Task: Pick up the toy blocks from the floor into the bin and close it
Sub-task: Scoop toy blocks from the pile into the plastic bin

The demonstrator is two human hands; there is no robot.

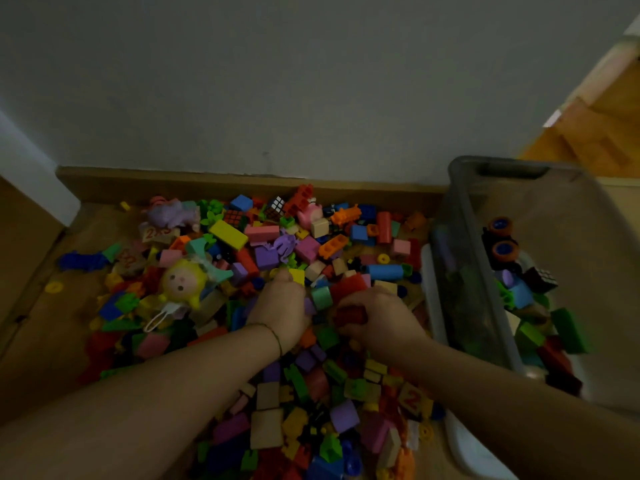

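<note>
Blocks (266, 396) of every colour lie in a big heap on the floor (38, 306), from the wall at 12 o'clock down to the person at 6 o'clock. The bin (561, 216) stands at 3 o'clock, just beside the heap. It is open, with only a few blocks and a toy truck (500, 240) in it. Most of the job is not yet done.

Both hands are down in the middle of the heap. The right grip (377, 320) has its fingers curled round a red block (349, 315). The left grip (282, 306) lies on the blocks at 9 o'clock from it. Its fingers dig into the heap, so I cannot tell if they are spread or pinching something.

What could go wrong? I think the blocks are smooth and small, so a big handful could spill on the way to 3 o'clock. Blocks could hit the near wall of the bin and bounce back onto the floor. A doll (181, 282) lies at 9 o'clock in the heap, and its loop could catch on a finger. If blocks pile too high, the bin may not close.
</note>
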